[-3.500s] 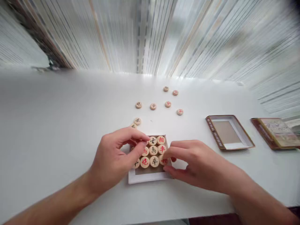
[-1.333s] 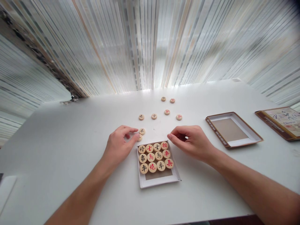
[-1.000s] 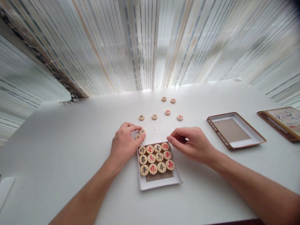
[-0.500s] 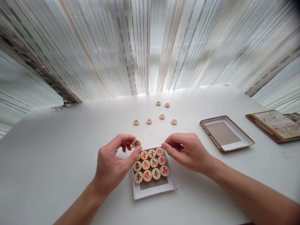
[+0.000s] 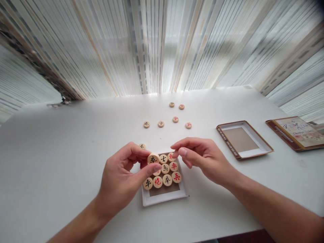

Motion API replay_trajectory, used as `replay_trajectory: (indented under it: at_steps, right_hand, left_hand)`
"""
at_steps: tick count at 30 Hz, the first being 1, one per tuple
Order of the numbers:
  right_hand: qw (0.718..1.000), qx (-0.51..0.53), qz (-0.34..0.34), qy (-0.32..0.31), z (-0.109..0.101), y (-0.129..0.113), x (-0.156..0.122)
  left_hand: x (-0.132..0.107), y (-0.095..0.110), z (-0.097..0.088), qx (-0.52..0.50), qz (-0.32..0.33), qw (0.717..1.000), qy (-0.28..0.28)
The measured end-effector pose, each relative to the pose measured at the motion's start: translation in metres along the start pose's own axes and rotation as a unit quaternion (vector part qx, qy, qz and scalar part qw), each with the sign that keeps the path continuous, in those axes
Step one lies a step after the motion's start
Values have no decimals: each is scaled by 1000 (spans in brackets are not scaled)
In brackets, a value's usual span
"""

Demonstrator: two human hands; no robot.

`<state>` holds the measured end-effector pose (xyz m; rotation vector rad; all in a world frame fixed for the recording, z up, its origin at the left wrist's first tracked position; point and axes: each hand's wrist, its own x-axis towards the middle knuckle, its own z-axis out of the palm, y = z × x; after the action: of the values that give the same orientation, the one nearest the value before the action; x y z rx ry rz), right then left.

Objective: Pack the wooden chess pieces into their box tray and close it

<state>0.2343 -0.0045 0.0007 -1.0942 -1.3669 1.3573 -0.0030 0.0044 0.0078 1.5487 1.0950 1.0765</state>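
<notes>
Black-marked disc (image 5: 153,157) held above the white tray (image 5: 165,199)

Rows of discs (image 5: 167,180) fill most of the tray; over them, the left hand (image 5: 121,175) pinches that disc. The right hand (image 5: 205,158), fingers loosely parted, hovers at the far right corner. Farther back, six loose discs (image 5: 175,119) dot the bench (image 5: 76,145).

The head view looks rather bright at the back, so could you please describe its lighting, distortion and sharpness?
In the head view, light comes through the striped curtain, brightest along its lower edge; in the head view, stripes fan outward and the upper right corner darkens; in the head view, the held piece reads clearly, the farthest piece does not.
</notes>
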Motion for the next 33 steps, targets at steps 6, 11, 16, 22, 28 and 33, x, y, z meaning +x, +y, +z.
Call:
replay_trajectory:
  at_steps: [6,11,16,22,28,33]
  right_hand:
    - [997,-53,-23,-52,8,2,-6]
    - [995,-62,-60,-58,11,6,-7]
    - [995,-61,-60,-41,10,9,-8]
    - [997,-47,-35,-43,12,9,-8]
    - [999,-12,-7,-46,12,8,-9]
    - [999,-9,-5,-47,12,7,-9]
  left_hand:
    - [0,3,8,-62,-36,997,-38]
    - [-3,7,12,-81,-62,993,-56]
    - [-5,7,13,-90,-92,988,-84]
    - [-5,7,13,-102,-92,984,-111]
    - [-2,5,12,-101,-100,982,-123]
    - [-2,4,10,-98,-95,984,-117]
